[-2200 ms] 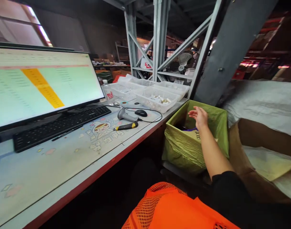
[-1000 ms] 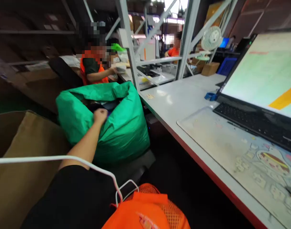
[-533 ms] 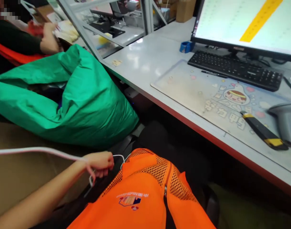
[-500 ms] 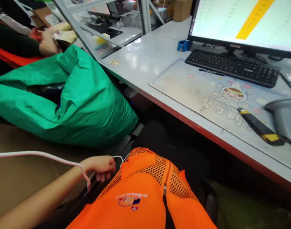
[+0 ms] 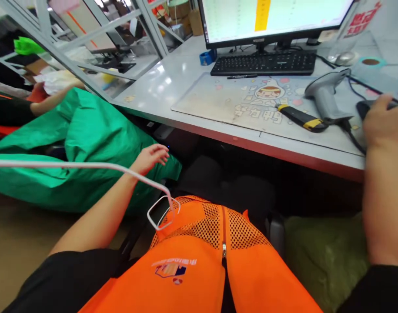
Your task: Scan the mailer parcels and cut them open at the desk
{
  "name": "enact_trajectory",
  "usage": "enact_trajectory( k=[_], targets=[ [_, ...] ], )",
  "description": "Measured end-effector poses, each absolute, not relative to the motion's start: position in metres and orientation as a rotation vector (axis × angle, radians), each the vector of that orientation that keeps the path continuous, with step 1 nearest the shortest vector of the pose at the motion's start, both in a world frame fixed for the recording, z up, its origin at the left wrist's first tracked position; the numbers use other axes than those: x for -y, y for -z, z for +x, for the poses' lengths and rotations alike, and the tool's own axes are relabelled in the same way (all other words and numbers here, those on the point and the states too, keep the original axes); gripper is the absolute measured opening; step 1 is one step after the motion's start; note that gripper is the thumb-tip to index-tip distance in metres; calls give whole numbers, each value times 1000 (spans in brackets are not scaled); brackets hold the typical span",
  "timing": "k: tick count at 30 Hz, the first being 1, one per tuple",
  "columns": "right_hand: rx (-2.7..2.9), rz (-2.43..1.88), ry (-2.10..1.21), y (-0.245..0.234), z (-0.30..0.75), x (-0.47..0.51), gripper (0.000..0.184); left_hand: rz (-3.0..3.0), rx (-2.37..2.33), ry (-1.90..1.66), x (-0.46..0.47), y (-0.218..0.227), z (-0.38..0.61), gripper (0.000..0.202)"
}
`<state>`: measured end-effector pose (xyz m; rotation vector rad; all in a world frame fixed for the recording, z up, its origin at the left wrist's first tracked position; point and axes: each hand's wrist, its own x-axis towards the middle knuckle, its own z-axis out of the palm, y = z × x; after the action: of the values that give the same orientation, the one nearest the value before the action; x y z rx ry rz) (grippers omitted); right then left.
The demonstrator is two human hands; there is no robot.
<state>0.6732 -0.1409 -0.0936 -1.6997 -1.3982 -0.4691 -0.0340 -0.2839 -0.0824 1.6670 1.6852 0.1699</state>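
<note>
My left hand (image 5: 150,159) is raised in front of the green bag (image 5: 94,134), its fingers loosely stretched and nothing in them. A white cable (image 5: 88,165) crosses in front of my left forearm and ends in a loop by the orange vest (image 5: 185,278) I wear. Over the desk at the far right is my right hand (image 5: 386,119), blurred and partly cut off by the frame edge. Just beside it lies a black object (image 5: 362,108), partly hidden. To its left are a grey barcode scanner (image 5: 326,95) and a black-and-yellow utility knife (image 5: 301,118).
On the desk (image 5: 143,93) are a printed desk mat (image 5: 212,102), a keyboard (image 5: 264,64), a pen (image 5: 242,77), a monitor (image 5: 231,21) and a blue tape dispenser (image 5: 208,57). A metal frame (image 5: 88,37) stands left, with another person's arm (image 5: 51,101) behind the bag.
My left hand has risen away from my lap and opened. My right hand has come into view over the desk. The view has turned right, showing the whole scanner.
</note>
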Motion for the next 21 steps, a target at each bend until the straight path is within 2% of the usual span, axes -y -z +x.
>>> enact_trajectory(
  k=[4, 9, 14, 17, 21],
  targets=[
    [1382, -1777, 396, 86, 659, 137, 43, 1724, -1674, 96, 332, 131, -17, 17],
    [1322, -1755, 422, 86, 646, 135, 38, 1861, -1569, 168, 376, 161, -9, 32],
    [1282, -1696, 431, 84, 635, 141, 37, 1755, -1804, -357, 370, 193, -21, 54],
    [1258, -1649, 440, 83, 632, 145, 37, 1491, -2104, -396, 375, 217, -29, 42],
    [1233, -1593, 442, 85, 632, 145, 35, 1172, -2097, -104, 388, 232, -40, 20]
  ],
)
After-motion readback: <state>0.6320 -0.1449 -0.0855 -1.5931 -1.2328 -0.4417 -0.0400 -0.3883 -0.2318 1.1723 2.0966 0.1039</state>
